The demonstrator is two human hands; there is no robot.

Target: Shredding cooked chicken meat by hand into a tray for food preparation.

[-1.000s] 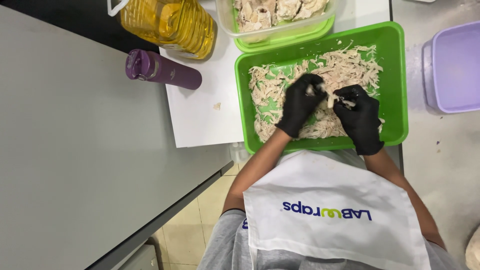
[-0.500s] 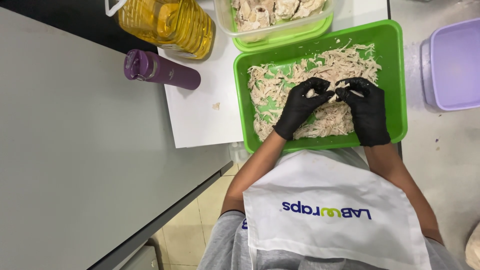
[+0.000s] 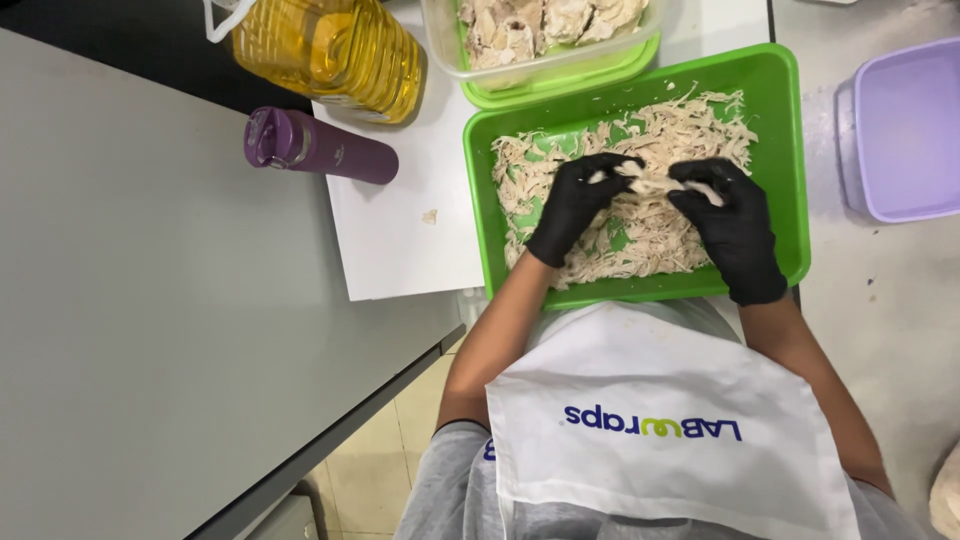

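Both gloved hands work over the green tray (image 3: 785,150), which holds a bed of pale shredded meat (image 3: 640,225). Between them they hold one strip of meat (image 3: 655,182), its long axis running left to right. The left hand (image 3: 575,205) pinches the strip's left end with its fingers narrow; the right hand (image 3: 735,225) grips the right end, fingers (image 3: 705,180) curled close around it. The strip sits just above the shredded pile, at the far side of both palms, with the two hands about equally near to it. Farther off, a clear tub of unshredded pieces (image 3: 545,30) touches the tray's far edge. A purple bottle (image 3: 320,148) lies left on the table (image 3: 150,300).
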